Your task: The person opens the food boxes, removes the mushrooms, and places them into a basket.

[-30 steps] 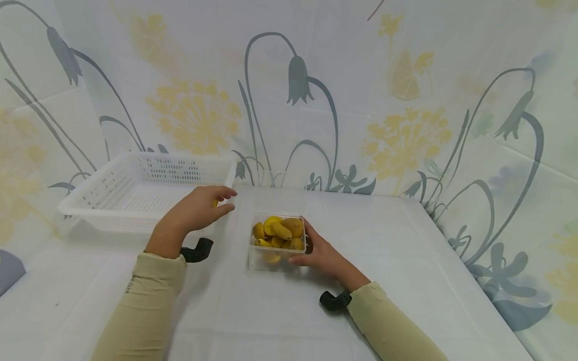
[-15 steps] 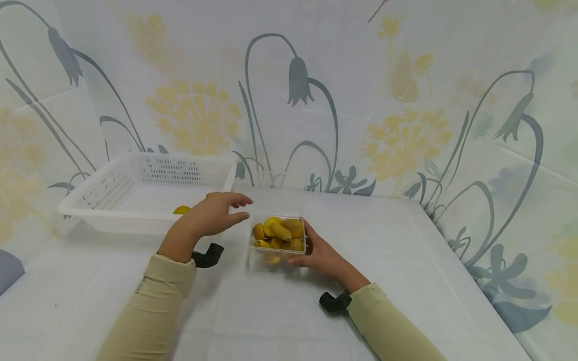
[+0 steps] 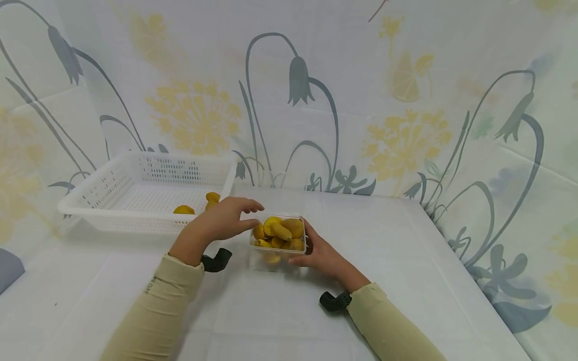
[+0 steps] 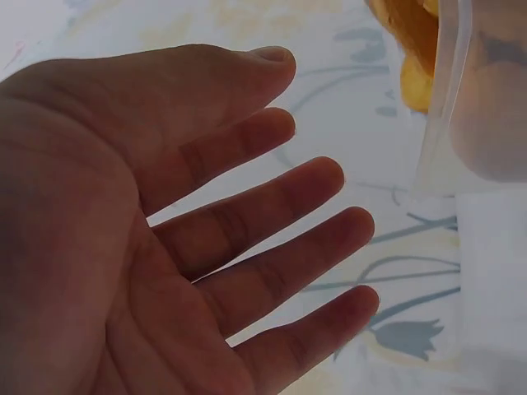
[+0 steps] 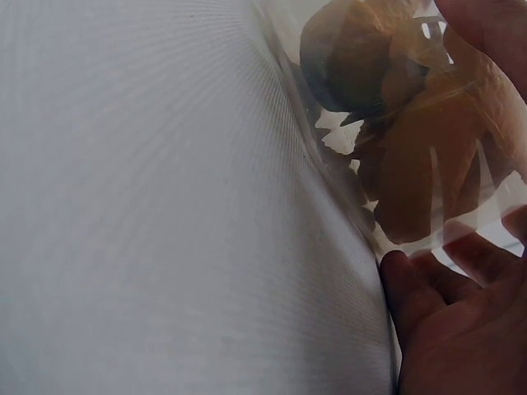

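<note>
A clear plastic box (image 3: 258, 260) stands on the white table, filled with several small yellow, squash-like pieces (image 3: 282, 231). My right hand (image 3: 322, 256) holds the box by its right side, thumb at the front and fingers behind. In the right wrist view, fingertips (image 5: 397, 267) press the see-through wall. My left hand (image 3: 222, 218) hovers at the box's left rim with nothing in it. The left wrist view shows its fingers (image 4: 272, 230) spread and nearly straight, apart from the box wall (image 4: 445, 115).
A white perforated basket (image 3: 108, 214) stands at the back left, behind my left hand. Inside it lie a rounded yellow piece (image 3: 184, 209) and a narrow-necked yellow piece (image 3: 212, 198). A flower-printed sheet (image 3: 406, 60) hangs behind the table.
My left hand has moved right and toward me, from the basket's right edge to the box, uncovering two yellow pieces in the basket. My right hand and the box have stayed put.
</note>
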### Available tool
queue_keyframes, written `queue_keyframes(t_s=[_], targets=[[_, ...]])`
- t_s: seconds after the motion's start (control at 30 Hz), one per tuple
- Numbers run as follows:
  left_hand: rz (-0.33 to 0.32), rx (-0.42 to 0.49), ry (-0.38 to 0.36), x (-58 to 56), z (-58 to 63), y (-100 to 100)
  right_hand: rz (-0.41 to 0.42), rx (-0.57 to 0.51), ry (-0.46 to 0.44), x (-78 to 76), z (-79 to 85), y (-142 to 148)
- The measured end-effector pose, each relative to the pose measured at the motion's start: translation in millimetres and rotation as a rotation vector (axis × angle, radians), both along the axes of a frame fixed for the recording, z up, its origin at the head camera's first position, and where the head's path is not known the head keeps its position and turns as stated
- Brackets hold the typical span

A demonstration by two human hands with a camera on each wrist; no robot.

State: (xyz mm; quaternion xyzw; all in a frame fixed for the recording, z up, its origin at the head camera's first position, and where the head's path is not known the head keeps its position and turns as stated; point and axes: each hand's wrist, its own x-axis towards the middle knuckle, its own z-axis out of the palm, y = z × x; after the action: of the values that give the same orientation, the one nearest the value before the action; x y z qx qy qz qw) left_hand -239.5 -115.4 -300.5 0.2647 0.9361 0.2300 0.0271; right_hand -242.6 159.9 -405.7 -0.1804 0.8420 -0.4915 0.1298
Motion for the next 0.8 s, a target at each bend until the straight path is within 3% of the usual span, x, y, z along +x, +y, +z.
queue_keyframes(t_s=[0.23,0.5,0.8], targets=[[-0.027,-0.013,-0.021,1.9,-3.1,10,0.012,-0.005,0.0,0.6,-0.1,0],[-0.082,0.005,0.01,2.0,-9.6,20,-0.003,0.034,-0.02,-2.9,-1.4,1],[-0.093,0.031,-0.002,4.0,-15.0,34,0.013,0.0,-0.021,-3.0,-3.2,2]])
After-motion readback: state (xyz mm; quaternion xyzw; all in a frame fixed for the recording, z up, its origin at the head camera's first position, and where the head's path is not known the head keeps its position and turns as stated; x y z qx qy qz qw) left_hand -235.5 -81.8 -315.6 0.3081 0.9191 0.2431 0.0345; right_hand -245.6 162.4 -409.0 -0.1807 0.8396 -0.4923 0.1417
